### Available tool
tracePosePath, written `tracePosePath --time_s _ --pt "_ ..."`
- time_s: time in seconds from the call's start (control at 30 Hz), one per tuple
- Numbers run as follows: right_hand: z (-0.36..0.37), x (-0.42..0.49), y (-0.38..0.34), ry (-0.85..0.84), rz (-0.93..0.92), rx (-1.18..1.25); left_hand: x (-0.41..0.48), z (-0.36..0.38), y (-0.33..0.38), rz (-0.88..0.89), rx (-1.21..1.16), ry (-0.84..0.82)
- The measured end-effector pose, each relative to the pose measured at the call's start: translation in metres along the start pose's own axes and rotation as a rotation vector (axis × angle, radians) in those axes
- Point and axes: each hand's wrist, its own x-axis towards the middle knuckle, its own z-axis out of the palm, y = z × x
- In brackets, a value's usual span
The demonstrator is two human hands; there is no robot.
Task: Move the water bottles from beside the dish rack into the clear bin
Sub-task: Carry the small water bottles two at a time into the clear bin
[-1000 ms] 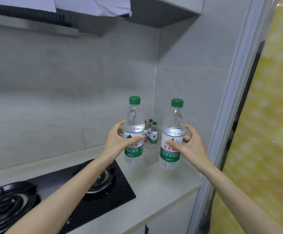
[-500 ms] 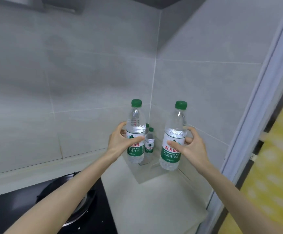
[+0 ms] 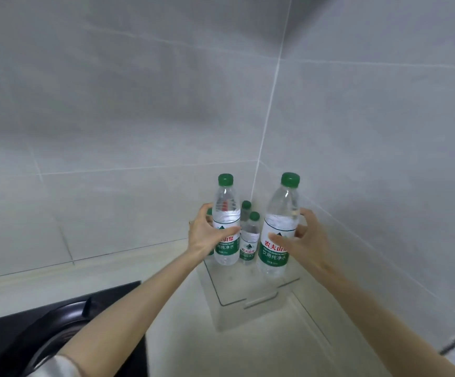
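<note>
My left hand (image 3: 207,235) grips a clear water bottle (image 3: 225,213) with a green cap and green label, held upright. My right hand (image 3: 306,240) grips a second, matching bottle (image 3: 279,229), also upright. Both bottles hang over the clear bin (image 3: 248,300), which sits in the counter's back corner against the tiled walls. Inside the bin, two more green-capped bottles (image 3: 249,238) stand at the back, and a green cap shows behind my left hand. Whether the held bottles touch the bin floor I cannot tell.
A black gas hob (image 3: 57,322) with a burner lies at the lower left, close under my left forearm. Grey tiled walls (image 3: 139,118) meet in the corner behind the bin. The pale counter (image 3: 248,355) runs in front of the bin.
Both hands have carried their bottles forward and down toward the corner, over the bin. The view has come closer, and the hob has slid to the lower left.
</note>
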Motion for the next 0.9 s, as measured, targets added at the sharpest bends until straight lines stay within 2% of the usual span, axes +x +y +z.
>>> tracePosePath --time_s 0.27,0.4,0.6,0.7,0.9 --pt "0.052 0.073 0.070 -0.043 0.136 0.085 0.051 0.034 -0.058 -0.098 0.123 0.020" --pt "0.081 0.097 0.106 -0.013 0.220 0.121 0.065 0.049 -0.077 -0.125 0.147 0.020" --pt "0.118 0.112 0.145 -0.042 0.197 0.049 0.075 0.068 -0.107 -0.186 0.225 0.000" --pt "0.141 0.114 0.161 -0.079 0.224 0.092 0.078 0.076 -0.118 -0.185 0.252 -0.001" --pt "0.163 0.118 0.173 -0.030 0.198 0.077 0.085 0.084 -0.134 -0.238 0.258 0.070"
